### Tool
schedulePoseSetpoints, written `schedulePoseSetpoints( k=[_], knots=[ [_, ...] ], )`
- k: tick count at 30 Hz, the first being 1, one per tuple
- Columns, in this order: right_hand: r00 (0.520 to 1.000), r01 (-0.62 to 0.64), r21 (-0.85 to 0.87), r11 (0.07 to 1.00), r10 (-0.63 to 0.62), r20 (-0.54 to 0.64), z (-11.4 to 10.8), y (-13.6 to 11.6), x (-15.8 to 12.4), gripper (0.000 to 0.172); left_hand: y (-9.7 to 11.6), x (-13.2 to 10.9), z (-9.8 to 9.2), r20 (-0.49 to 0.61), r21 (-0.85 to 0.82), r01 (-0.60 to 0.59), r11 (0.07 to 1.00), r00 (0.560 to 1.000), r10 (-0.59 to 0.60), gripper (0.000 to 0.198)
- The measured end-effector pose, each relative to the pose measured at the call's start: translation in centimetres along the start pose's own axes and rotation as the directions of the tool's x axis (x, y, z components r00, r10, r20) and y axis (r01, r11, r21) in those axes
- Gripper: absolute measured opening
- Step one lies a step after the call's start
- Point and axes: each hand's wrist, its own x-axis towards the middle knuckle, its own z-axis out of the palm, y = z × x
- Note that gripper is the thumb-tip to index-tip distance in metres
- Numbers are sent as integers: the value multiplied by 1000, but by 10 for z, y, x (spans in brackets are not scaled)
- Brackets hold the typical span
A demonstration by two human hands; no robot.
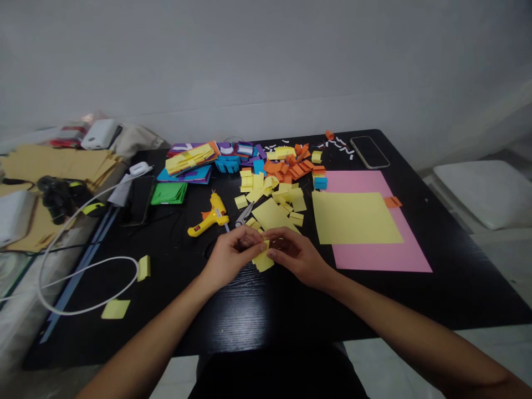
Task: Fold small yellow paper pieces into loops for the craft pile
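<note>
Between my two hands is a small piece of yellow paper (262,261), pinched at its upper part and hanging over the black table. My left hand (233,250) closes thumb and fingers on its left side. From the right, my right hand (297,256) grips it with thumb and curled fingers. Just beyond my fingers lie a larger yellow sheet (274,215) and a pile of folded yellow paper pieces (285,194). Grey-handled scissors (244,214) rest partly by the pile. A yellow glue gun (210,215) lies to the left of them.
Pink (380,259) and yellow sheets (357,219) overlap on the right, below a phone (369,152). Orange folded pieces (293,166) and paper stacks (191,160) line the back. At left are a white cable (89,313), a dark phone (138,200) and two yellow slips (115,309).
</note>
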Motion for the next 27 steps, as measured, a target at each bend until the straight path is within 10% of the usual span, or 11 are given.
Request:
schedulePoseSetpoints(
  k=[27],
  knots=[
    [986,142,-262,955,-161,-52,-7,4,-1,22,-3,-5,-7,60,219,-185,958,983,176,6]
  ],
)
